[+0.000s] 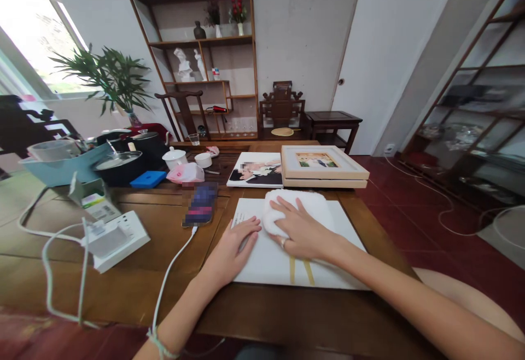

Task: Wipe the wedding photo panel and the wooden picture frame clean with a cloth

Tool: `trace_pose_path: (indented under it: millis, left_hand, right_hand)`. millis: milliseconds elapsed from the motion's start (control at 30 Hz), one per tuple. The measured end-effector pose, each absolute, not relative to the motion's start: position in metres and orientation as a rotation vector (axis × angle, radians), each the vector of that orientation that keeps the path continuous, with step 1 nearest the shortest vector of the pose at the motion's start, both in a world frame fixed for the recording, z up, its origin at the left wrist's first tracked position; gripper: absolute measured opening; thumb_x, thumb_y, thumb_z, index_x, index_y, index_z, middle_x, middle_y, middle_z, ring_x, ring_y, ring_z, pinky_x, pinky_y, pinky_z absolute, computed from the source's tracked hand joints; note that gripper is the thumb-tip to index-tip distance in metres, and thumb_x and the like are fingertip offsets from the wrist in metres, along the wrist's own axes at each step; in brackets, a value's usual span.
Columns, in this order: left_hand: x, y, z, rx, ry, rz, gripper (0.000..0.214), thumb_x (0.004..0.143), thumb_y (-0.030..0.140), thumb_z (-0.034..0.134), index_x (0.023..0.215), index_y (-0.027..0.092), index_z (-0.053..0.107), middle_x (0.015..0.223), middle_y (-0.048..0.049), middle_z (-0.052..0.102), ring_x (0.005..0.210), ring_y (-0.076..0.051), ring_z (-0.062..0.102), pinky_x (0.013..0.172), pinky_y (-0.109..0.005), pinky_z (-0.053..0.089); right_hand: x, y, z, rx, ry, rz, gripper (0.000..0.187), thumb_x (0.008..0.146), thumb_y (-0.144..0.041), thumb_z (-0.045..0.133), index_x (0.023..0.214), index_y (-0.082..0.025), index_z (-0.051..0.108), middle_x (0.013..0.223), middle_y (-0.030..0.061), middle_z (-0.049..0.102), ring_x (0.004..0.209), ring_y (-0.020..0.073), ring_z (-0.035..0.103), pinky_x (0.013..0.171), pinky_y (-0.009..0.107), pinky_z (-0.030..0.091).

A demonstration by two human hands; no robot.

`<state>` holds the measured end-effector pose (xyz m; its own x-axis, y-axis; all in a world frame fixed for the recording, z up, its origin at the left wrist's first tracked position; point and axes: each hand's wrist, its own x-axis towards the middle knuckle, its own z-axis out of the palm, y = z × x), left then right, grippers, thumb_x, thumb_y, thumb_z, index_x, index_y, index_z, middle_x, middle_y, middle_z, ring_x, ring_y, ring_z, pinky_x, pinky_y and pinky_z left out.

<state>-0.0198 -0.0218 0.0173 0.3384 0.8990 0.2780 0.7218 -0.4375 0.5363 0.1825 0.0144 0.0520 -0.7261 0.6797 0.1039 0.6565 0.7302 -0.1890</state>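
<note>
A large white board (340, 228) with two yellow stripes at its near edge lies flat on the wooden table (164, 289). My right hand (301, 231) lies on a white cloth (307, 207) that rests on the board, its fingers spread over the cloth's near part. My left hand (232, 250) lies flat and open on the board's left edge, fingers stretched toward the cloth. A ring shows on my right hand.
Behind the board lie a photo print (256, 169) and a stack of light wooden picture frames (324, 166). A phone (200, 204) with a white cable, a white power strip (118, 239), pots, cups and a blue basin (61, 166) fill the left side.
</note>
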Motion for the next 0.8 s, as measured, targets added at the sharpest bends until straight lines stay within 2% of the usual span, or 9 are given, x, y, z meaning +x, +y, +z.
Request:
trace_pose_path:
  millis: [133,267,367,500,567,700,800]
  left_hand:
    - [-0.019,-0.021,0.019,2.295,1.439,0.796,0.029,0.09,0.026,0.039,0.111,0.023,0.058,0.122,-0.0056,0.06,0.12,-0.022,0.049,0.107,-0.05,0.025]
    - [-0.019,-0.02,0.019,2.319,1.413,0.798,0.029,0.09,0.024,0.039,0.11,0.022,0.059,0.122,-0.0067,0.06,0.12,-0.022,0.049,0.105,-0.048,0.029]
    - [-0.021,-0.021,0.018,2.326,1.412,0.811,0.028,0.09,0.025,0.039,0.109,0.019,0.059,0.122,-0.0077,0.06,0.12,-0.022,0.049,0.105,-0.048,0.03]
    - [-0.021,-0.021,0.016,2.332,1.409,0.809,0.029,0.09,0.025,0.038,0.11,0.018,0.059,0.122,-0.0086,0.06,0.12,-0.022,0.049,0.105,-0.048,0.029]
    - [-0.021,-0.02,0.016,2.334,1.408,0.811,0.029,0.09,0.024,0.038,0.11,0.019,0.059,0.122,-0.0083,0.06,0.12,-0.022,0.049,0.105,-0.049,0.029]
    - [-0.021,-0.02,0.015,2.337,1.405,0.826,0.029,0.09,0.025,0.039,0.111,0.02,0.058,0.122,-0.0072,0.06,0.119,-0.022,0.05,0.105,-0.048,0.03]
    - [-0.022,-0.022,0.015,2.311,1.418,0.85,0.032,0.091,0.028,0.037,0.118,0.022,0.054,0.127,-0.0064,0.055,0.123,-0.022,0.046,0.106,-0.046,0.03]
  right_hand:
    - [0.174,0.026,0.056,-1.076,-2.802,0.178,0.032,0.087,-0.029,0.042,0.103,-0.011,0.064,0.141,0.0203,0.034,0.134,0.0337,0.016,0.102,0.063,0.011]
    - [0.176,-0.008,0.056,-1.049,-2.84,0.188,0.029,0.081,-0.025,0.049,0.101,-0.011,0.066,0.141,0.0224,0.032,0.133,0.0365,0.016,0.102,0.064,0.009]
    - [0.177,-0.046,0.057,-1.037,-2.883,0.226,0.026,0.078,-0.028,0.054,0.094,-0.012,0.068,0.143,0.0227,0.027,0.133,0.0391,0.013,0.101,0.065,0.006]
    - [0.178,-0.08,0.059,-0.95,-3.062,0.326,0.022,0.073,-0.034,0.063,0.079,-0.014,0.07,0.145,0.0214,0.021,0.131,0.044,0.011,0.099,0.069,0.009]
    - [0.182,-0.084,0.059,-0.919,-3.06,0.366,0.021,0.072,-0.034,0.064,0.079,-0.015,0.07,0.145,0.0193,0.021,0.132,0.0418,0.013,0.1,0.067,0.01]
    - [0.191,-0.062,0.055,-1.057,-2.808,0.335,0.022,0.077,-0.027,0.055,0.09,-0.016,0.068,0.143,0.0137,0.032,0.134,0.0305,0.017,0.107,0.055,0.008]
    - [0.188,-0.028,0.054,-1.202,-2.721,0.287,0.027,0.08,-0.024,0.048,0.098,-0.013,0.066,0.14,0.0161,0.036,0.134,0.029,0.019,0.107,0.054,0.01]
